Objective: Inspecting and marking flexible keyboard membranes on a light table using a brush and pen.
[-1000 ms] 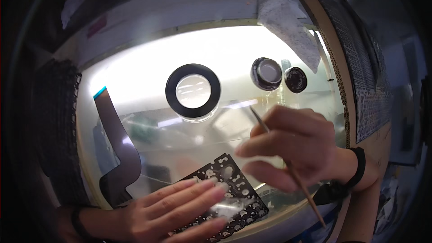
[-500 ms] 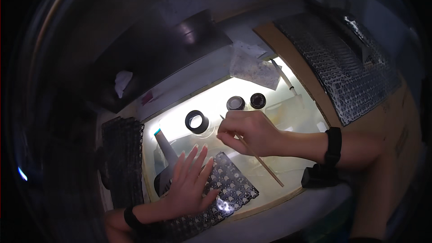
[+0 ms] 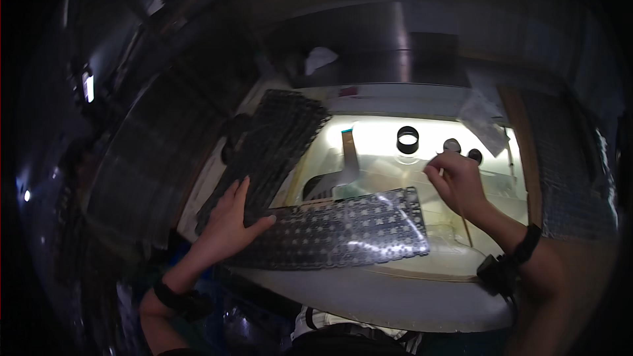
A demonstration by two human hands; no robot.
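Observation:
A dark patterned sheet (image 3: 336, 229), perforated all over and glossy at its right end, lies across the front of a glowing light table (image 3: 438, 240). At the sheet's left end is my left hand (image 3: 231, 224), fingers stretched and thumb apart; whether it presses on the sheet I cannot tell. My right hand (image 3: 458, 181) is closed on a thin wooden-handled brush (image 3: 468, 232), whose handle shows below the palm while the tip is hidden. Just beyond that hand stand two small dark jars, one greyish on top (image 3: 452, 146) and one darker (image 3: 475, 155).
A black ring-shaped loupe (image 3: 408, 140) stands on the lit surface. Behind the sheet lies a flat-bladed tool (image 3: 349, 155). Stacked dark sheets (image 3: 273, 138) are at left, more sheets (image 3: 580, 178) on cardboard at right. A stained cloth (image 3: 484, 122) lies at the back.
The view has swung left. My left hand has moved from over the sheet's middle to its left end, and the sheet now lies more level. The right hand still holds the brush.

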